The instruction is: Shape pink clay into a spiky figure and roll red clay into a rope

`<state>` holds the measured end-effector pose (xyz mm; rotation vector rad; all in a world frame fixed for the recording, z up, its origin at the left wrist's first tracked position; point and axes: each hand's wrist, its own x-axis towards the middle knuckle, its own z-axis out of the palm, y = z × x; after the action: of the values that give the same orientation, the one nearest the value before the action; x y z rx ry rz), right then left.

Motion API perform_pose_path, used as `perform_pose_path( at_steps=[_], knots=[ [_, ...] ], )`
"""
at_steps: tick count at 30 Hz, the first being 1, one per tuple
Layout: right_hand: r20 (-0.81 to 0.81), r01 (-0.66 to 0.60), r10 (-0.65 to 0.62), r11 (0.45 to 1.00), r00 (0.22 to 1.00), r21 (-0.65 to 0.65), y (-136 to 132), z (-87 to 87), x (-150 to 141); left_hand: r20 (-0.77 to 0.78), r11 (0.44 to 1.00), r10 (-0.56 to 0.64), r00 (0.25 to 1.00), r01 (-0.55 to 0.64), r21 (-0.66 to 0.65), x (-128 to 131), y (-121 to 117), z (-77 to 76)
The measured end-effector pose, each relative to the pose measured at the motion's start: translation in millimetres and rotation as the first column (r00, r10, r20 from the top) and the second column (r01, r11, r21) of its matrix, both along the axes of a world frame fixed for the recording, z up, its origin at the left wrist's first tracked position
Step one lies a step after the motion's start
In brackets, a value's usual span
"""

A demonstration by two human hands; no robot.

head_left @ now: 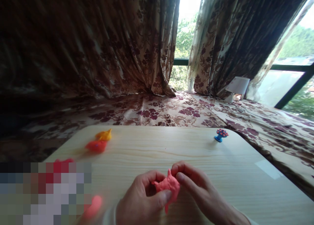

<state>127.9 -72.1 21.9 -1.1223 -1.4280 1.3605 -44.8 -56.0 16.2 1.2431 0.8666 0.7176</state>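
Note:
A lump of pink modelling clay [171, 185] with several pointed bits is held above the table, near its front edge. My left hand [144, 197] is closed round it from the left, the thumb lying across its front. From the right, my right hand [198, 182] pinches at the lump's upper right edge with thumb and forefinger. Whether a small bit of clay sits between those fingertips is hidden. A rounded pink piece of clay [94, 205], blurred, lies left of my left wrist.
On the pale wooden table [147, 143], yellow clay [104, 135] and red clay [96, 146] stand at the back left. A blue clay piece with red dots [221, 135] is at the back right. Pixel blocks cover the lower left. Beyond are a white lamp [237, 85] and flowered curtains [137, 38].

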Motion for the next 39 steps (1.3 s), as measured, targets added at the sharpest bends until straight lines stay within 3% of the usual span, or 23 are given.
perform_pose_path(
  at_steps=[9, 17, 20, 27, 33, 39],
  knots=[
    [-0.034, -0.028, 0.029, 0.999, 0.999, 0.018, 0.7, -2.8, 0.2, -0.071, 0.998, -0.059, 0.996, 0.058, -0.021, 2.0, -3.8, -3.4],
    [0.002, -0.066, 0.067, 0.994, 0.998, -0.081, 2.9, 0.1, 1.2, 0.067, 0.997, 0.056, 0.996, -0.052, -0.053, -1.7, 2.4, -0.6],
    [0.001, -0.02, 0.02, 0.998, 1.0, -0.067, 4.6, -2.3, 3.1, 0.129, 0.991, 0.106, 0.986, -0.094, -0.099, -4.3, 5.9, -0.4],
    [0.046, -0.012, 0.016, 0.997, 0.999, -0.071, 4.9, -6.0, 2.5, 0.042, 0.977, 0.208, 0.977, -0.205, -0.058, -6.7, 7.7, -1.4],
    [-0.071, -0.028, 0.016, 0.985, 0.997, -0.171, 5.5, -0.2, 4.0, 0.092, 0.971, 0.232, 0.968, -0.224, -0.087, -8.1, 10.2, -8.8],
    [-0.223, -0.086, 0.035, 0.971, 0.974, -0.224, 6.1, -9.7, 9.0, 0.079, 0.959, 0.283, 0.956, -0.279, -0.052, -9.3, 8.2, -6.1]
  ],
)
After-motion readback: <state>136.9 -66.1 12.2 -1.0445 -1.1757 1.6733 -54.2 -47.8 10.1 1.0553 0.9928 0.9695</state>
